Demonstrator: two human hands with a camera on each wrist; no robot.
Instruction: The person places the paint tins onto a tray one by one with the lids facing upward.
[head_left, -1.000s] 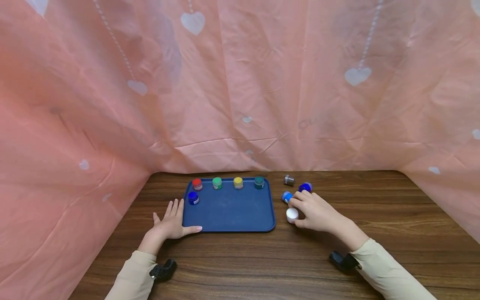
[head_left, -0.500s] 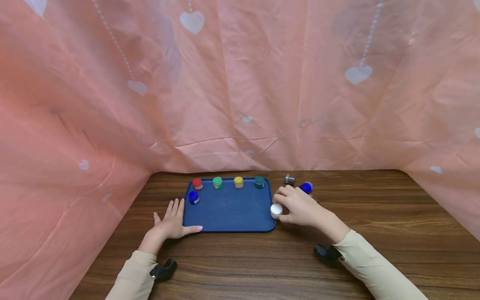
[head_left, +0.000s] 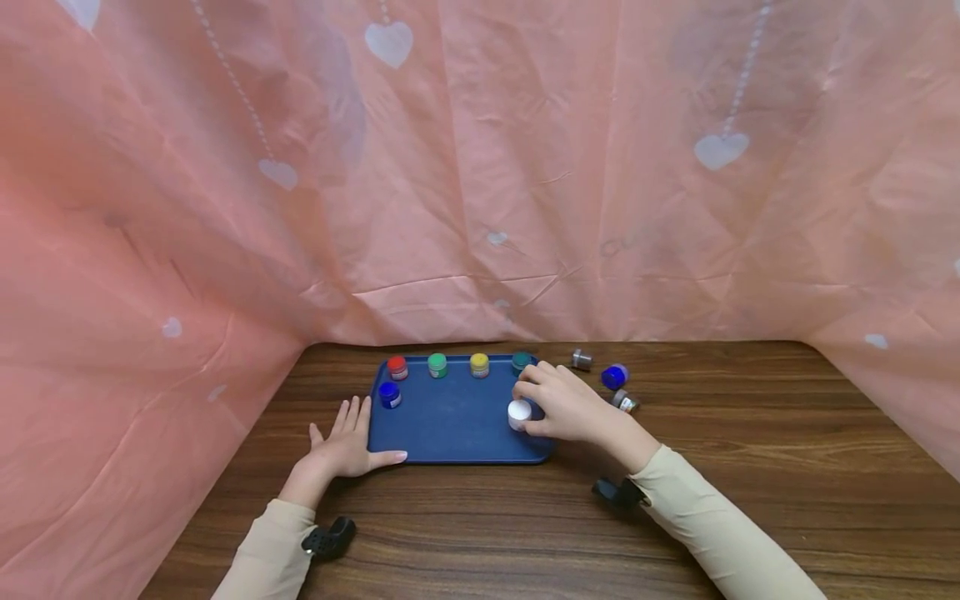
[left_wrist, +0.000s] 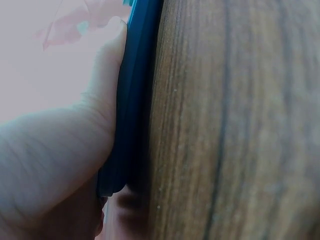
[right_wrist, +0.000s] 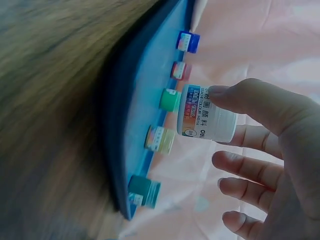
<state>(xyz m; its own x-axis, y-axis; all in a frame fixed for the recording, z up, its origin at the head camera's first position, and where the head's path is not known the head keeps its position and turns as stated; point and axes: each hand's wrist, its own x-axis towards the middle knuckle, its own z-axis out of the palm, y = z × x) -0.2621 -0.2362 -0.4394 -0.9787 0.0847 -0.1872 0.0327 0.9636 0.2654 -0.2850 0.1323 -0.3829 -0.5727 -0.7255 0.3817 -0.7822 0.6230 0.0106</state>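
My right hand [head_left: 566, 406] pinches a white paint jar [head_left: 519, 415] between thumb and fingers over the right part of the blue tray [head_left: 457, 429]. Seen from the right wrist, the white paint jar [right_wrist: 205, 115] has a printed label and is held above the tray surface. At the tray's lower left corner lies my left hand [head_left: 341, 454], fingers straight, its thumb along the front rim. In the left wrist view the left thumb [left_wrist: 107, 65] rests against the tray edge [left_wrist: 132, 100].
Along the tray's back stand red [head_left: 397, 367], green [head_left: 437, 365], yellow [head_left: 479, 365] and dark green [head_left: 522, 362] paint jars, with a blue jar [head_left: 389, 394] in front of the red one. Right of the tray lie a grey jar [head_left: 581, 359], a blue jar [head_left: 615, 377] and another greyish jar [head_left: 625, 402].
My right hand has carried the white paint jar leftward from the table to over the tray. A light blue jar seen beside it earlier is now out of sight. The left hand has stayed put.
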